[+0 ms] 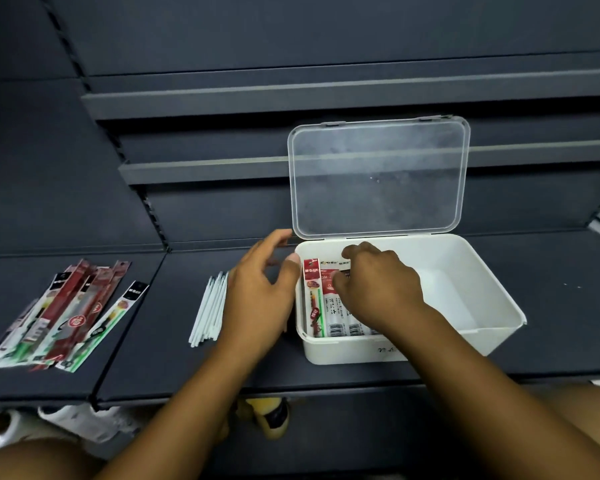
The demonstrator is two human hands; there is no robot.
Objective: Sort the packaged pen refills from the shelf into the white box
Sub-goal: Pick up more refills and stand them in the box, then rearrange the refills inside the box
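Inside the box (pixel 484 329), against its left wall, we have a row of packs (pixel 326 306) lying flat: red-and-white refill sleeves, barcodes toward the box's near wall. The right half of the box shows bare white floor. Our right hand (pixel 378 285) reaches in over the near rim and rests on those packs, knuckles up, fingers curled down over them. The fingertips are hidden, so we cannot tell whether they grip the packs or only press on them.

Our left hand (pixel 260 299) sits just outside the box's left wall, fingers spread and relaxed, holding nothing, the thumb tip touching the rim near the far left corner. The clear lid (pixel 378 178) stands upright on its hinges along the box's far edge.

Just left of the box, partly under our left hand, lies a small bundle of thin white sticks (pixel 210 306). Well left of the box, a loose pile (pixel 66 317) of more refill sleeves, red, green and black, fans across the dark shelf (pixel 551 306) on which the box stands.
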